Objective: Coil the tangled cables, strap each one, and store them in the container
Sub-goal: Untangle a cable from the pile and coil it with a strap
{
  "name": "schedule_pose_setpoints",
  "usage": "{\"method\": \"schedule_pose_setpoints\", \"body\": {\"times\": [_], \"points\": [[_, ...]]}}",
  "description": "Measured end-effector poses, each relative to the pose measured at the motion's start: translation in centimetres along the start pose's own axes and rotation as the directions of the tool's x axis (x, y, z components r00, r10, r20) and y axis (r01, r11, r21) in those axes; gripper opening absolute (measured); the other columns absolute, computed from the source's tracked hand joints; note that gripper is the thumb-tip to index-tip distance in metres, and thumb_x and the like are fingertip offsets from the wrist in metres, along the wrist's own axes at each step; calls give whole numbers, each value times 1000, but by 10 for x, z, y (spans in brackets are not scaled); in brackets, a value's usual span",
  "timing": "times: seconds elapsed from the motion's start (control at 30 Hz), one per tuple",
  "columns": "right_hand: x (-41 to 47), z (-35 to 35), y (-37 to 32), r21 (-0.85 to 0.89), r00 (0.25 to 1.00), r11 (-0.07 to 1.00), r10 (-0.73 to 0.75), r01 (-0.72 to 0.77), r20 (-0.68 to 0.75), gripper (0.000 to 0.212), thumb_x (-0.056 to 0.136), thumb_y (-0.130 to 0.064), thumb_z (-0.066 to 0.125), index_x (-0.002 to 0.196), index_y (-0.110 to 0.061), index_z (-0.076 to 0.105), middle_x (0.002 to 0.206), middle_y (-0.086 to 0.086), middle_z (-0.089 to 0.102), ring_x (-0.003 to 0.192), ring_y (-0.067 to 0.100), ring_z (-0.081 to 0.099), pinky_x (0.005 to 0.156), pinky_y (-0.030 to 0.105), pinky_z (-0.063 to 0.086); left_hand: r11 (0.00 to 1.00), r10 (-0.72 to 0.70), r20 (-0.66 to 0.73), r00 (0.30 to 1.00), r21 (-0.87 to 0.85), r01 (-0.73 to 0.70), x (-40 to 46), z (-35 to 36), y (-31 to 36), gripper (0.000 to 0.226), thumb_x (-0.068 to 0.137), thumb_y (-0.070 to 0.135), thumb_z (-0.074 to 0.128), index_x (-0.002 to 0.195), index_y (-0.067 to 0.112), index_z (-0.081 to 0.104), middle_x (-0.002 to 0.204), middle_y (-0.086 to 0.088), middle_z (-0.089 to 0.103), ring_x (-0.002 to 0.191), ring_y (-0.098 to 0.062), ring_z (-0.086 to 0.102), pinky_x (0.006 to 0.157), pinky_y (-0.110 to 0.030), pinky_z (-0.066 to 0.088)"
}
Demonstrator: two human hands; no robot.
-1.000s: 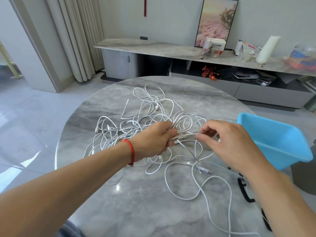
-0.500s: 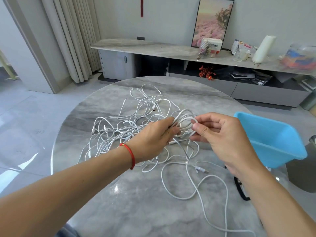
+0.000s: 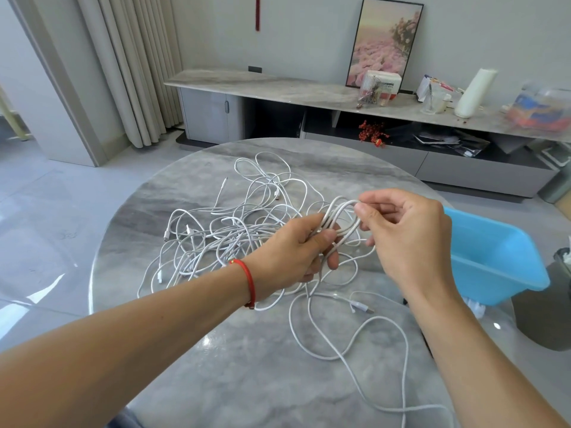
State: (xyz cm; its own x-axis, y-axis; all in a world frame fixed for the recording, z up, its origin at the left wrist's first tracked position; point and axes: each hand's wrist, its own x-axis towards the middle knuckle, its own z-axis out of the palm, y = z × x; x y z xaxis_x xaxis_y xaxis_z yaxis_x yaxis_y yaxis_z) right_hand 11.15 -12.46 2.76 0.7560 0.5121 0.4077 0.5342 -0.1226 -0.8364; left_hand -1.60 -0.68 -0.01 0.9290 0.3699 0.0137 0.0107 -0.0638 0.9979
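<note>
A tangle of white cables (image 3: 234, 230) lies spread over the round grey marble table (image 3: 247, 366). My left hand (image 3: 293, 251), with a red cord at the wrist, grips a small coil of white cable (image 3: 340, 217) just above the table. My right hand (image 3: 408, 236) pinches the top loop of that coil between thumb and fingers. The loose tail of the cable (image 3: 386, 375) trails from the coil toward the table's near right edge, and a plug end (image 3: 361, 307) lies beneath my right wrist. A blue plastic container (image 3: 494, 257) stands at the table's right edge.
Behind the table runs a long low marble-topped cabinet (image 3: 278, 88) carrying a framed picture, boxes and a white roll. Curtains (image 3: 133, 72) hang at the back left. A dark bin (image 3: 553, 307) stands on the floor to the right of the table.
My right hand has carried the cable up and round to the coil, adding a loop. Both hands have risen slightly and moved right. The loose tail on the table has shortened.
</note>
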Motion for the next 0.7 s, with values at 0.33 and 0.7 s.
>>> {"method": "schedule_pose_setpoints", "body": {"times": [0.33, 0.7], "points": [[2, -4, 4, 4, 999, 1000, -23, 23, 24, 9, 87, -20, 82, 94, -26, 82, 74, -11, 76, 69, 11, 73, 71, 32, 63, 904, 37, 15, 999, 425, -40, 2, 2, 7, 31, 104, 32, 49, 93, 4, 55, 73, 4, 50, 57, -8, 41, 58, -24, 38], [-30, 24, 7, -150, 690, 988, 139, -44, 710, 31, 101, -39, 63, 81, -15, 66, 69, -9, 63, 65, 20, 53, 73, 44, 49, 797, -129, -215, 968, -604, -28, 7, -27, 24, 17, 108, 21, 40, 97, 10, 46, 65, -2, 40, 55, -17, 43, 56, -32, 50]]}}
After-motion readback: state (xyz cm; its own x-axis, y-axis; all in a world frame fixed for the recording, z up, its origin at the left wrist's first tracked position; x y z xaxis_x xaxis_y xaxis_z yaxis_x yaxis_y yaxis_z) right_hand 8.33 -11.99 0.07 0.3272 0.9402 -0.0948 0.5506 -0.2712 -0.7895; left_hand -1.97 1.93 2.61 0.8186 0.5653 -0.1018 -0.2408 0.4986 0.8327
